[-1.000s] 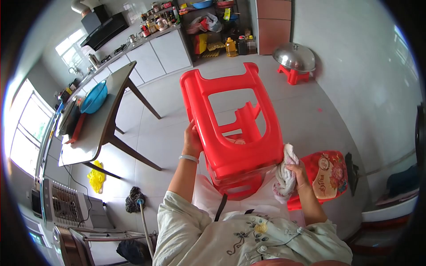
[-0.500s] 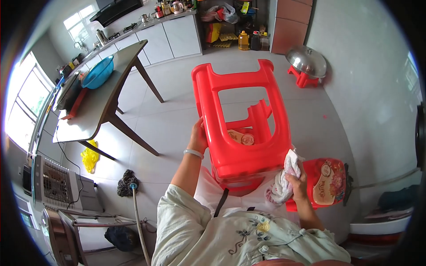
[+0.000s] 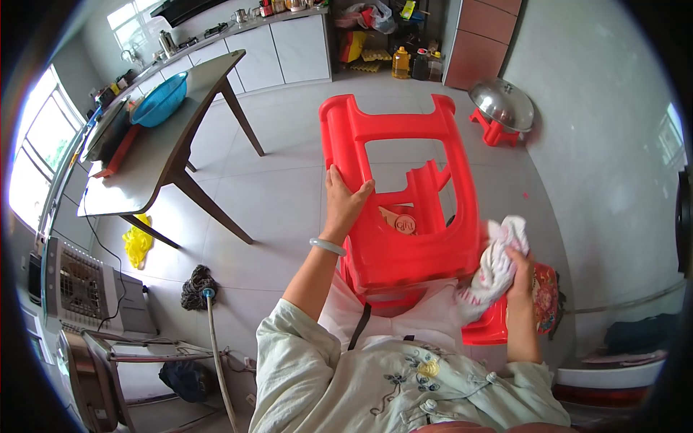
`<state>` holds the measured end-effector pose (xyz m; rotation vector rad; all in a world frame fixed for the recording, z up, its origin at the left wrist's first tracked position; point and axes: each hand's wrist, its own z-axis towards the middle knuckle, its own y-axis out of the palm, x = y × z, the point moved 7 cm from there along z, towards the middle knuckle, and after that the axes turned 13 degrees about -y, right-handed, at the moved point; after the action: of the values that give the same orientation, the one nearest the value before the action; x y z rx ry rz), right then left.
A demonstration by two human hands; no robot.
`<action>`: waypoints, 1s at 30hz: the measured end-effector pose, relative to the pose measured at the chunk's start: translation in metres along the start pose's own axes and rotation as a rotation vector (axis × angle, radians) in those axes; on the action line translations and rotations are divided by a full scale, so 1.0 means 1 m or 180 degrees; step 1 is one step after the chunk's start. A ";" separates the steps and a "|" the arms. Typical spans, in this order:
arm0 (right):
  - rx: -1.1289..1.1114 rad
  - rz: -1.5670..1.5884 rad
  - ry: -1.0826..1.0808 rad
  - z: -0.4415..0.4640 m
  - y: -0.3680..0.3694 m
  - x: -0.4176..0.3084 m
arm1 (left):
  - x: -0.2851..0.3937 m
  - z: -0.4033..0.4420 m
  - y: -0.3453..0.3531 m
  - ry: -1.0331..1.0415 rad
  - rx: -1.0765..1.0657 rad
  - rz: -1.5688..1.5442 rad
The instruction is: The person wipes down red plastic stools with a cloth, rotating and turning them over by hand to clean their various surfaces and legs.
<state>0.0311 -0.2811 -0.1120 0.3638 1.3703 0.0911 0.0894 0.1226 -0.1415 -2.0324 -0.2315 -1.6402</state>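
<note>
A red plastic stool (image 3: 415, 256) is tipped on its side in front of my lap, with its legs pointing away from me. My left hand (image 3: 346, 206) grips the stool's left edge, thumb over the rim of the side opening. In my right hand (image 3: 517, 273) is a bunched white towel (image 3: 497, 261) with pinkish marks, just off the stool's right side. Below that hand stands another red stool (image 3: 485, 328) with a flowered seat, partly covered by my forearm and the towel. Through the opening, a tan printed label (image 3: 404, 224) shows.
A table (image 3: 206, 90) with a blue basin (image 3: 160, 101) stands at left. A mop (image 3: 198, 289) and a yellow plastic bag (image 3: 137, 242) lie on the floor nearby. Against the right wall, a metal lidded pan (image 3: 502, 106) rests on a small red stool (image 3: 493, 132).
My left hand has shifted up and inward along the stool's edge. My right hand has drawn the towel up and right, away from the stool's near corner.
</note>
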 end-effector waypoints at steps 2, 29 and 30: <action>-0.0149 -0.0016 -0.0199 0.025 0.009 -0.015 | 0.006 -0.005 0.002 0.0238 0.0160 0.0333; -0.3020 -0.4185 -0.4008 0.108 0.347 0.068 | 0.027 -0.017 0.008 0.1082 0.0563 0.1245; -0.2791 -0.4089 -0.3844 0.121 0.338 0.064 | 0.026 -0.015 0.009 0.1118 0.0531 0.1249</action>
<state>0.2107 0.0301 -0.0499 -1.0822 0.0763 -0.5118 0.0868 0.1032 -0.1174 -1.5179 0.1435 -1.6256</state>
